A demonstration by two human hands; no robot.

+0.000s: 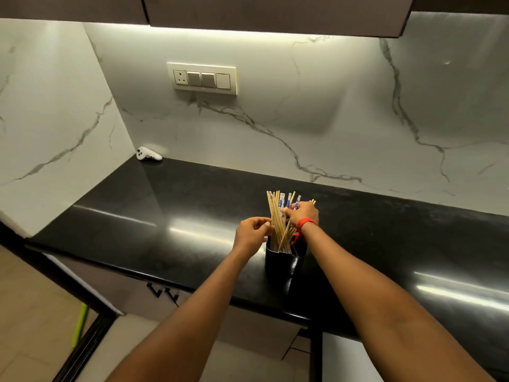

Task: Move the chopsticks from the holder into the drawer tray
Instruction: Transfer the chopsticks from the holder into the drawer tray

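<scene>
Both forearms reach to the black holder [285,261] on the countertop [165,216].
Left hand [252,234] pinches, right hand [303,215] wraps the chopsticks [276,216]: light, stiff, slippery; grip mid-bundle.

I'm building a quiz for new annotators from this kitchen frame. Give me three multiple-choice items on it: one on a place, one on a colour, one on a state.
1. Where does the white controller lie?
A. in the back left corner of the countertop
B. inside the holder
C. on the floor

2. What colour is the holder?
A. white
B. black
C. green

3. What state are the chopsticks in?
A. lying flat on the counter
B. standing in the holder with both hands on them
C. already in a drawer tray

Answers:
1 A: it rests by the marble wall, far from the holder.
2 B: its walls are as dark as the counter.
3 B: the left hand and the right hand gather the bundle above the rim.
</scene>
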